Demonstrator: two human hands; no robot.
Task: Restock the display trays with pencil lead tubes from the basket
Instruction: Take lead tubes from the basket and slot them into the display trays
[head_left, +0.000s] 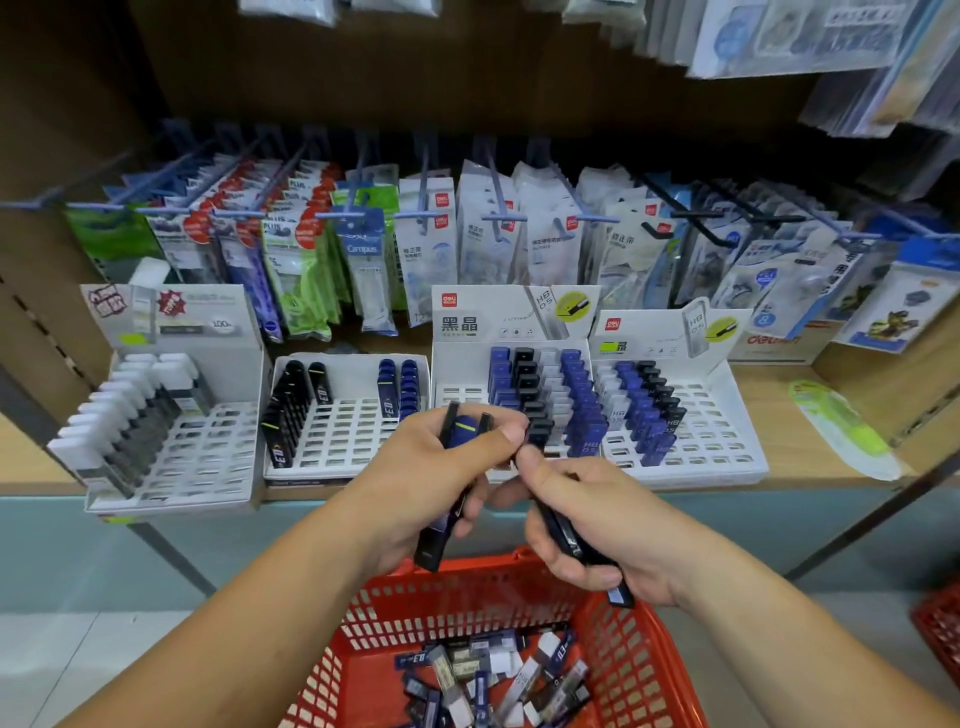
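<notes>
Red basket (641, 670) below holds loose tubes (493, 675); left hand (431, 467) grips a dark bundle (461, 435), right hand (592, 519) pinches one black tube (565, 539), near the front edge of the shelf (810, 462). Likely sorting; next needs a free slot in a matching tray (358, 441).

A stationery shop: packets (363, 260) on pegs above lead display trays (691, 457).

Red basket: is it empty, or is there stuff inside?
Not empty. Loose lead tubes lie heaped on the floor of the red basket.
</notes>
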